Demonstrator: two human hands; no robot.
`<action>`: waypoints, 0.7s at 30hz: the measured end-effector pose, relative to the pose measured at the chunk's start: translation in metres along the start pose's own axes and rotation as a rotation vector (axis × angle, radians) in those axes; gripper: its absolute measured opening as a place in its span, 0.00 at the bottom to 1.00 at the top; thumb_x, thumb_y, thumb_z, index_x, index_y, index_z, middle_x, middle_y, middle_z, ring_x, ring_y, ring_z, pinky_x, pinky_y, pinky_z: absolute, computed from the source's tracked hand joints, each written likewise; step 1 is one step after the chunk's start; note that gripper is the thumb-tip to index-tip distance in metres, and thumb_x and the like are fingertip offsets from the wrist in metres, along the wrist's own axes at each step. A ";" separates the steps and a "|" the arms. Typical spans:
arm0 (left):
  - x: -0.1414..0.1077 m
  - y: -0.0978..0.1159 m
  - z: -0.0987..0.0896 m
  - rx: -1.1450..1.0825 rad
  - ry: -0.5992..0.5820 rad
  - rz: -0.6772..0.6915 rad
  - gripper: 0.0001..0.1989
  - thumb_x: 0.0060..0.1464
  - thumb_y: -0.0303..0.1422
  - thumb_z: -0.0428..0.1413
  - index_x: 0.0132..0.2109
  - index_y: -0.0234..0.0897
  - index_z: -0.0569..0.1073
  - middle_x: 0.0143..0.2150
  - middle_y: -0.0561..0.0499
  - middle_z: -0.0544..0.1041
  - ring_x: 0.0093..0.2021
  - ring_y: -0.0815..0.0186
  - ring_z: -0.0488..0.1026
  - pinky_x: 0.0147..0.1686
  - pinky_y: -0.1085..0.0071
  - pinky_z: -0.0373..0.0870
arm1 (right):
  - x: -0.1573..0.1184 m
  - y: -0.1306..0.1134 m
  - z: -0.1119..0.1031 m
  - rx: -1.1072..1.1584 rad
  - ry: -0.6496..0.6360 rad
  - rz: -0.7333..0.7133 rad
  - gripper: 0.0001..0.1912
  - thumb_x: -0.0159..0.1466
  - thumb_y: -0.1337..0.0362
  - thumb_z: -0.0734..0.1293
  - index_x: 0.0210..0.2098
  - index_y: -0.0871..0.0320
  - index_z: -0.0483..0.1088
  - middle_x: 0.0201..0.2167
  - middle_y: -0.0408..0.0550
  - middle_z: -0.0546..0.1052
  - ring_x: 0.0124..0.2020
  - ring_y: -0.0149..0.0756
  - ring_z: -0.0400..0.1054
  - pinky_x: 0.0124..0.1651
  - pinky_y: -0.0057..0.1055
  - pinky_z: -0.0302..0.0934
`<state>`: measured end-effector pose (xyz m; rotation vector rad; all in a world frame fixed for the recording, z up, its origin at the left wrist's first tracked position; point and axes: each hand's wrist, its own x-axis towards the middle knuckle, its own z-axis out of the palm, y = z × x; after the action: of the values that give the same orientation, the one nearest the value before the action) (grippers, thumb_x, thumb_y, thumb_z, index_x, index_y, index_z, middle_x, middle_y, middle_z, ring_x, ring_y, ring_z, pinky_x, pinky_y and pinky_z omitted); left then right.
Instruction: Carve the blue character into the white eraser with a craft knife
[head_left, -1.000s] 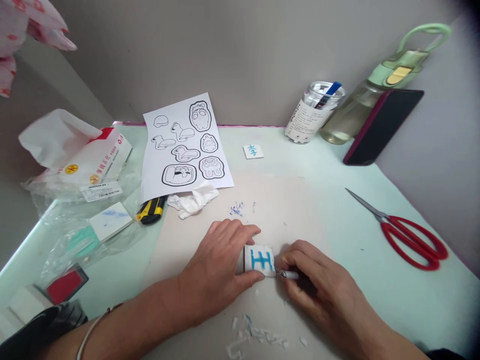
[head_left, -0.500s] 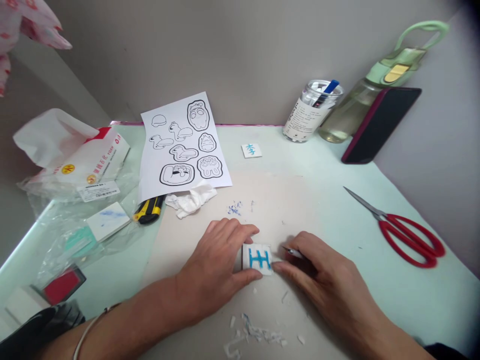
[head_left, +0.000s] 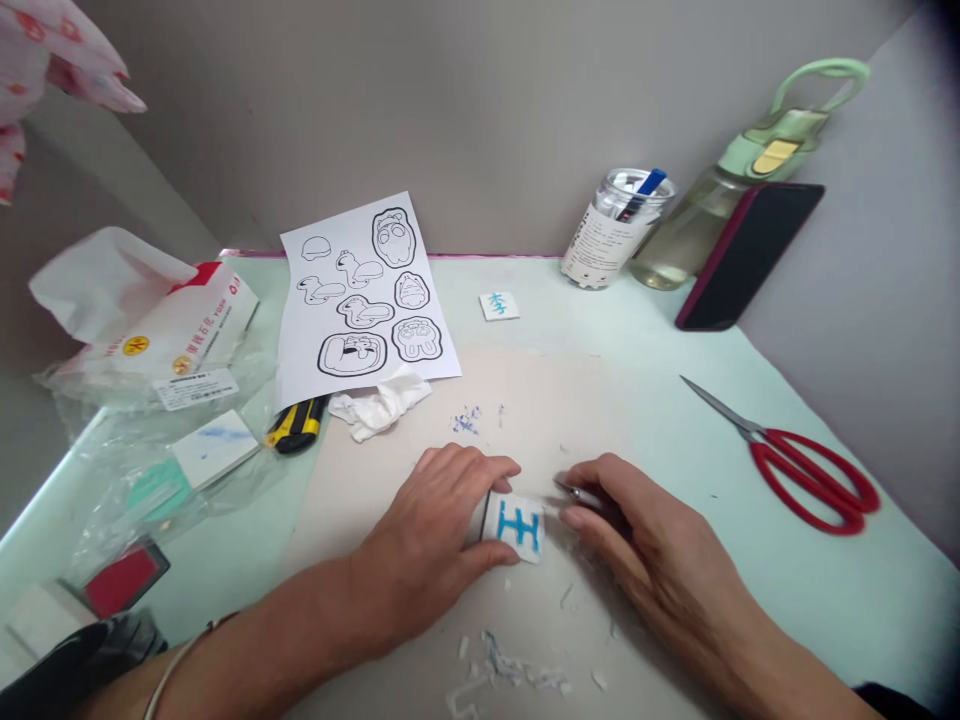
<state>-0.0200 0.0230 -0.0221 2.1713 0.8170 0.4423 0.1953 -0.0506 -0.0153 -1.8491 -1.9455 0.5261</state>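
Observation:
My left hand (head_left: 439,525) pinches a small white carving block (head_left: 531,512) between thumb and fingers. A blue character stands out on its upper face. To its right, my right hand (head_left: 656,545) is closed around a slim metal-tipped carving knife (head_left: 576,491). The tip points up and left, apart from the block; most of the handle is hidden in the hand. White shavings (head_left: 517,668) lie scattered below the block on the beige mat (head_left: 360,500). Bluish crumbs (head_left: 466,419) are above it.
Red-handled scissors (head_left: 814,480) lie at right. Behind stand a phone (head_left: 750,258), a bottle (head_left: 776,150) and a pen jar (head_left: 611,235). A second carved block (head_left: 499,306) lies at the back. Left are a printed sheet (head_left: 364,300), crumpled tissue (head_left: 381,403), yellow-black cutter (head_left: 298,425) and red ink pad (head_left: 126,578).
The block has turned slightly clockwise in my left hand. My right thumb has come away from the block's edge, and the knife tip has shifted a little up and left. The view moved slightly.

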 end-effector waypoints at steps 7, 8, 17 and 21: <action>0.000 -0.002 -0.004 -0.065 -0.052 0.032 0.25 0.55 0.27 0.61 0.56 0.44 0.62 0.52 0.55 0.73 0.53 0.62 0.65 0.54 0.63 0.59 | -0.005 0.014 -0.012 -0.005 -0.042 -0.211 0.08 0.69 0.65 0.59 0.46 0.51 0.68 0.38 0.45 0.72 0.39 0.34 0.67 0.39 0.30 0.63; -0.001 -0.001 -0.003 -0.057 -0.050 0.027 0.27 0.54 0.28 0.62 0.57 0.44 0.60 0.54 0.54 0.72 0.54 0.61 0.64 0.56 0.63 0.59 | -0.006 0.016 -0.012 -0.001 -0.041 -0.226 0.09 0.69 0.66 0.60 0.46 0.51 0.68 0.38 0.45 0.72 0.39 0.34 0.67 0.39 0.30 0.63; -0.004 0.011 0.014 0.178 0.089 -0.016 0.34 0.47 0.37 0.65 0.57 0.35 0.58 0.52 0.42 0.64 0.51 0.52 0.60 0.53 0.52 0.60 | -0.007 0.018 -0.013 0.022 -0.024 -0.276 0.09 0.68 0.68 0.62 0.46 0.53 0.68 0.39 0.46 0.71 0.40 0.34 0.66 0.39 0.29 0.63; -0.002 0.007 0.007 0.129 0.072 0.003 0.25 0.49 0.25 0.58 0.54 0.37 0.60 0.50 0.47 0.67 0.51 0.57 0.61 0.54 0.57 0.59 | -0.008 0.018 -0.014 0.000 -0.024 -0.271 0.08 0.68 0.68 0.62 0.45 0.53 0.68 0.39 0.46 0.72 0.40 0.34 0.67 0.39 0.29 0.64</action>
<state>-0.0146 0.0143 -0.0212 2.2864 0.9037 0.4843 0.2185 -0.0576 -0.0134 -1.5504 -2.1665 0.4634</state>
